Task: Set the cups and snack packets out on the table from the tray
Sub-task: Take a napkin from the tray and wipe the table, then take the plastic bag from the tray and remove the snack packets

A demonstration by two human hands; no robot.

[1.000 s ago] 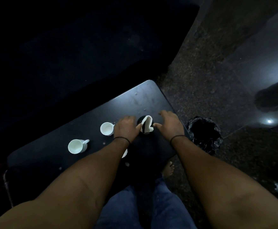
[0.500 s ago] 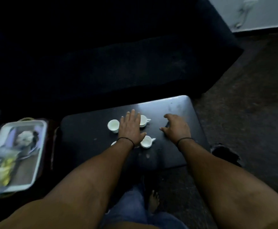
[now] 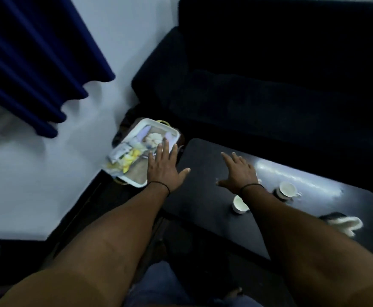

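A white tray [image 3: 159, 124] lies to the left of the black table [image 3: 205, 196], with yellow and pale snack packets [image 3: 125, 159] heaped at its near left. My left hand [image 3: 164, 168] hovers over the tray's near right corner, fingers straight and spread, holding nothing. My right hand [image 3: 238, 171] is spread flat above the table's left part, also empty. White cups stand on the table: one [image 3: 238, 204] partly hidden by my right forearm, another [image 3: 288, 190] further right. A black-and-white object [image 3: 343, 223] lies near the table's front right.
A dark sofa [image 3: 281, 85] runs along the far side of the table. A blue curtain [image 3: 32, 60] hangs at the upper left against a pale wall. My legs in jeans [image 3: 159, 284] show at the bottom.
My view has swung left, bringing the tray toward the middle. Both hands have left the cups and moved left, the left hand now over the tray.
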